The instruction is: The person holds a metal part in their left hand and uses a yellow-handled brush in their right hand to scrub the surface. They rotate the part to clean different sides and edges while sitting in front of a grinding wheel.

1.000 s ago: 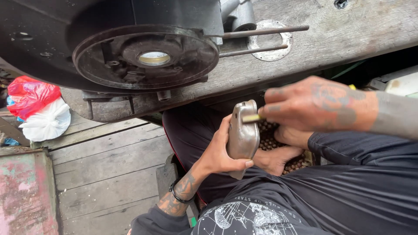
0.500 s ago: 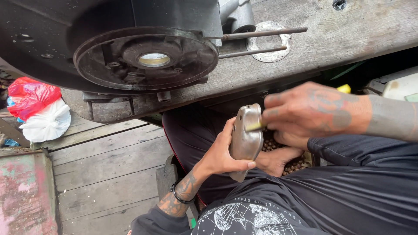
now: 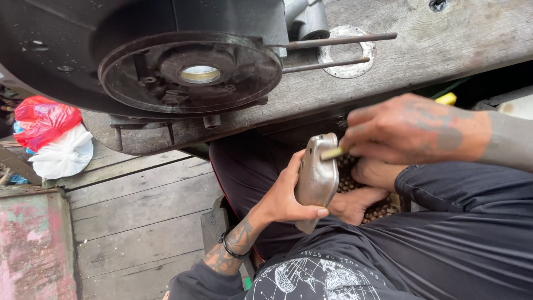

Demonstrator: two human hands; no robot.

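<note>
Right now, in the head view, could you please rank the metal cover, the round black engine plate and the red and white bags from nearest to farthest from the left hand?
1. metal cover: gripped in the left hand.
2. round black engine plate: on the bench above, up and left.
3. red and white bags: far left, on the wooden planks.

- One camera, worn on the person's head, looked steeply down over the chest and lap.
- It sat close to the hands (image 3: pixel 355 161), which filled the middle and right of the frame.
- The wooden bench (image 3: pixel 433 44) ran across the top, just ahead.
- The plank floor (image 3: pixel 139 216) showed lower left, farther below.
</note>
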